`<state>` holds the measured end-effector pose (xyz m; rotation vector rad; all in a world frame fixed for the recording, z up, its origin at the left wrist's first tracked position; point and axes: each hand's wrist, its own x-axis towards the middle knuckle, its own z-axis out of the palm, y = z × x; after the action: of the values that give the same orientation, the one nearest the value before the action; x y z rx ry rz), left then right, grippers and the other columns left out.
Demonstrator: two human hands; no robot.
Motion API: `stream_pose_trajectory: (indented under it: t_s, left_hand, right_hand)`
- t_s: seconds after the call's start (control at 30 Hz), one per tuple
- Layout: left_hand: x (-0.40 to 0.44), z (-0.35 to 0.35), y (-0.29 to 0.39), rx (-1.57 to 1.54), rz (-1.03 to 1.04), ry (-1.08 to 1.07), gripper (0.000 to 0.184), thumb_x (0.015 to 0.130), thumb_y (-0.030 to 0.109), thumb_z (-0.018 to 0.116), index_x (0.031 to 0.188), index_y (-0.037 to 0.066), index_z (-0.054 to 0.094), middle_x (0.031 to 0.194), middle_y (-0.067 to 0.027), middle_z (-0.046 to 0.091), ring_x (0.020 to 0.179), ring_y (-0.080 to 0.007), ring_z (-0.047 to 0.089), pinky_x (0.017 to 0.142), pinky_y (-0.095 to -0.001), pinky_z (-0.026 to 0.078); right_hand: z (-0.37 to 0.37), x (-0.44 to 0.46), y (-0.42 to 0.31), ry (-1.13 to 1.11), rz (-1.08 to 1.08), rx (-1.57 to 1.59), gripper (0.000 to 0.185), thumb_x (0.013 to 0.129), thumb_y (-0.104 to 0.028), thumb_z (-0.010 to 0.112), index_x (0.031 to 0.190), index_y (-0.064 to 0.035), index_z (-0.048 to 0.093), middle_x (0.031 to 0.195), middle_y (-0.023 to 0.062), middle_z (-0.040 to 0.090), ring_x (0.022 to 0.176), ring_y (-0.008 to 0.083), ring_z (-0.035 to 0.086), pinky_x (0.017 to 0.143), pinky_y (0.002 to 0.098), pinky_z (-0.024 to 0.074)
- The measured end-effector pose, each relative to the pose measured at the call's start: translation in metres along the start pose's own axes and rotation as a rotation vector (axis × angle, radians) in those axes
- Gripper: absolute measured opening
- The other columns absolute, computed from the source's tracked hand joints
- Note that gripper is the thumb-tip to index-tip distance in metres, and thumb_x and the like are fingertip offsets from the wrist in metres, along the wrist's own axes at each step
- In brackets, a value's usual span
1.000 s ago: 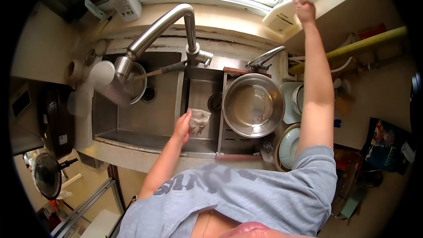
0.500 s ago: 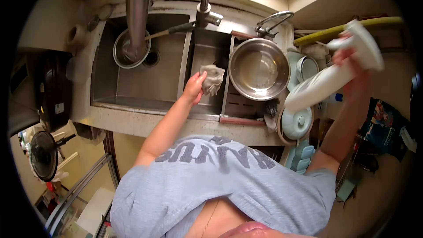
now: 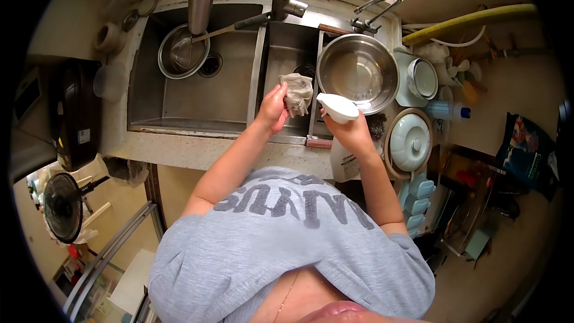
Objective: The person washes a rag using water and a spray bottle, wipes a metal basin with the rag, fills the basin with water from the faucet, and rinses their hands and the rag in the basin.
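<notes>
A crumpled greyish cloth is held in my left hand, above the narrow middle sink. My right hand is wrapped round the neck of a white spray bottle. The bottle's nozzle points left toward the cloth, with a gap between them, and its body hangs down over the counter edge. Just behind the bottle's head sits a large steel bowl, on the right part of the sink.
In the large left sink lies a steel pot with a long-handled strainer. The faucet reaches over it. A lidded pale dish and stacked bowls stand at the right.
My right hand has brought the spray bottle down from the windowsill at the upper right to beside the cloth. My left hand still holds the cloth. The view has tilted downward.
</notes>
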<state>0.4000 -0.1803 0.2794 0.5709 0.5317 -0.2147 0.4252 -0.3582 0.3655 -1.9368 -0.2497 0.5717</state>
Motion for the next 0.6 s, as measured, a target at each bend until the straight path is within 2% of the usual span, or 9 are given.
stream_pose_trajectory:
  t_s: [0.13,0.33,0.43,0.6]
  left_hand:
    - [-0.001,0.007,0.0,0.022,-0.009,0.0,0.032,0.092,0.026,0.032,0.112,0.004,0.043,0.109,-0.0081,0.052,0.099,-0.0185,0.051,0.084,-0.0342,0.042]
    - [-0.001,0.013,0.004,0.036,-0.002,-0.01,0.03,0.092,0.026,0.033,0.111,0.004,0.043,0.108,-0.0067,0.052,0.098,-0.0148,0.05,0.084,-0.0295,0.041]
    - [0.002,0.011,0.004,0.038,-0.009,0.003,0.03,0.092,0.025,0.035,0.111,0.004,0.043,0.107,-0.0065,0.052,0.097,-0.0139,0.051,0.083,-0.0287,0.041]
    - [0.006,0.011,0.003,0.04,-0.043,-0.018,0.029,0.092,0.026,0.035,0.11,0.004,0.043,0.106,-0.0063,0.052,0.095,-0.0133,0.051,0.083,-0.0286,0.041]
  right_hand:
    - [0.004,0.007,-0.003,0.022,0.073,0.009,0.025,0.073,-0.005,0.06,0.097,0.0002,0.057,0.086,0.0047,0.061,0.079,0.0096,0.055,0.07,0.0237,0.044]
    - [0.008,0.013,0.001,0.085,0.038,-0.141,0.026,0.073,-0.008,0.063,0.097,0.0,0.057,0.084,0.0051,0.061,0.076,0.0102,0.054,0.067,0.0242,0.043]
    - [0.006,0.016,-0.001,0.073,0.041,-0.111,0.028,0.071,-0.009,0.063,0.097,-0.0007,0.057,0.089,0.0104,0.062,0.081,0.0177,0.058,0.072,0.0276,0.0439]
    - [0.006,0.018,-0.004,0.067,0.039,-0.032,0.028,0.07,-0.006,0.062,0.097,0.0001,0.057,0.088,0.01,0.062,0.082,0.017,0.058,0.072,0.0265,0.0437]
